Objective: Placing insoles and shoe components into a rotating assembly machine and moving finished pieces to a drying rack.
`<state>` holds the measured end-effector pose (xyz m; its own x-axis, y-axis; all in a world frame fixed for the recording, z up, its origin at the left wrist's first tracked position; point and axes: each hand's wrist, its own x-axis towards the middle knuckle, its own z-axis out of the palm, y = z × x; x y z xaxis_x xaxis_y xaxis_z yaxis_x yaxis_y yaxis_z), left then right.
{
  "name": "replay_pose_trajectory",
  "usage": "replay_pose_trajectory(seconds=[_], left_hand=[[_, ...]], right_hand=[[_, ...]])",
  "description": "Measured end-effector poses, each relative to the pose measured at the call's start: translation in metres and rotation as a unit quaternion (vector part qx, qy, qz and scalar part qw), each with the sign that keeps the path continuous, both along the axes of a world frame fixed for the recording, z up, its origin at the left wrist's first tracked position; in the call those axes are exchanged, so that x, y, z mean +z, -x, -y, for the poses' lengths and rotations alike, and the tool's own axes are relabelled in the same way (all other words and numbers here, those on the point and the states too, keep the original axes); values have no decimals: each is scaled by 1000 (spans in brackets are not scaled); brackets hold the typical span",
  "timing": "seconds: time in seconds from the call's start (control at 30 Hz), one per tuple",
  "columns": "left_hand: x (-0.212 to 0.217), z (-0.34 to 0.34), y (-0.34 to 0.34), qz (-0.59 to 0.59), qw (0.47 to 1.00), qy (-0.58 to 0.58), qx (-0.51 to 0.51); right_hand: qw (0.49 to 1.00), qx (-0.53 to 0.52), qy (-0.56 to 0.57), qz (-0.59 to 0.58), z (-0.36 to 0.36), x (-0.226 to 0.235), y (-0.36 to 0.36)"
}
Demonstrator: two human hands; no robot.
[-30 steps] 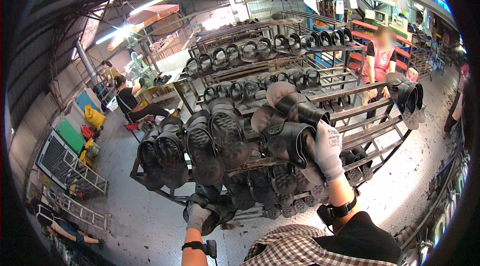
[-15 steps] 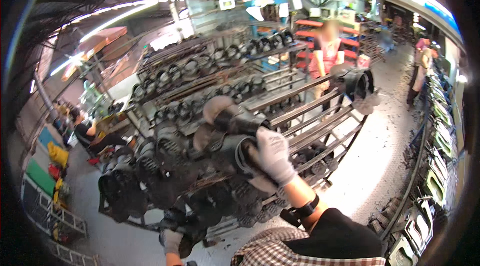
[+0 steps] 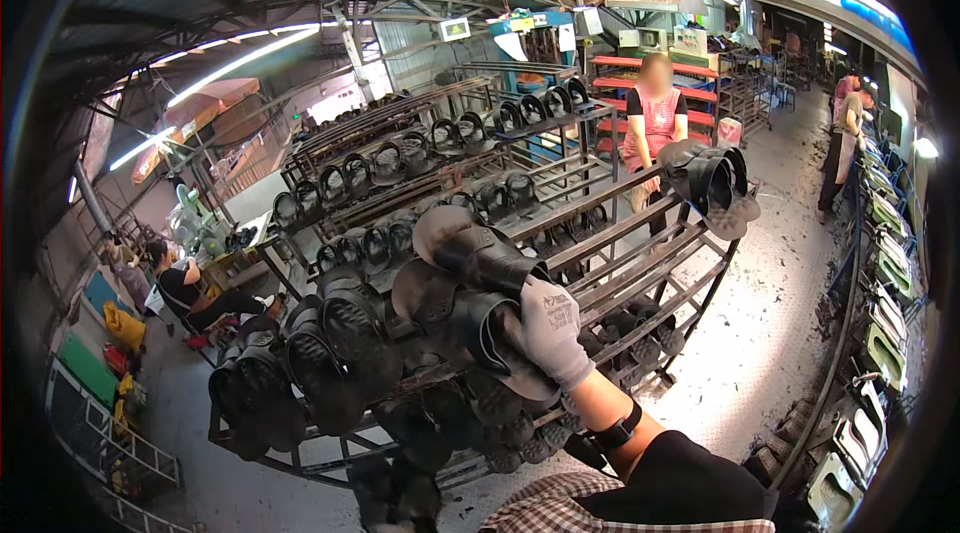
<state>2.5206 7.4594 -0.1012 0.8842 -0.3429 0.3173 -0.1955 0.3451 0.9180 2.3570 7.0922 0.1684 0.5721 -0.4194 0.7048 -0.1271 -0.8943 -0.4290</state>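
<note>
My right hand [image 3: 555,331], in a pale work glove, has its fingers wrapped on black slide sandals [image 3: 490,318] at the near side of a metal rack [image 3: 620,203]. Another black slide sandal [image 3: 465,238] lies just beyond them, its strap close to my fingers. My left hand is out of sight. More dark sandals [image 3: 395,493] show at the lower edge, below the rack; what supports them is hidden. To the left, several black slides [image 3: 345,333] stand in a row along the rack. One pair [image 3: 708,183] sits at its far right end.
Further racks [image 3: 390,158] of black slides stand behind. A person in a red checked apron [image 3: 657,123] stands past the rack. Along the right runs a line of green and white moulds [image 3: 885,353], with people [image 3: 845,138] farther up. Someone sits [image 3: 185,283] at left.
My left hand, earlier beside dark sandals at the lower edge, has gone out of view. My right hand stays on the sandals almost unmoved. The picture has become sharper.
</note>
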Motion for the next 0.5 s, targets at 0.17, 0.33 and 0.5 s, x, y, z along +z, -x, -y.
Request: replay_pose_trajectory(seconds=[0.17, 0.33, 0.5], left_hand=[[50, 24, -3, -25, 997, -43, -53], [72, -90, 13, -85, 991, -101, 23], [69, -243, 152, -201, 953, -84, 209]], right_hand=[[981, 85, -95, 147, -6, -17, -3], [773, 361, -486, 192, -60, -58, -7], [549, 498, -669, -55, -144, -121, -10]])
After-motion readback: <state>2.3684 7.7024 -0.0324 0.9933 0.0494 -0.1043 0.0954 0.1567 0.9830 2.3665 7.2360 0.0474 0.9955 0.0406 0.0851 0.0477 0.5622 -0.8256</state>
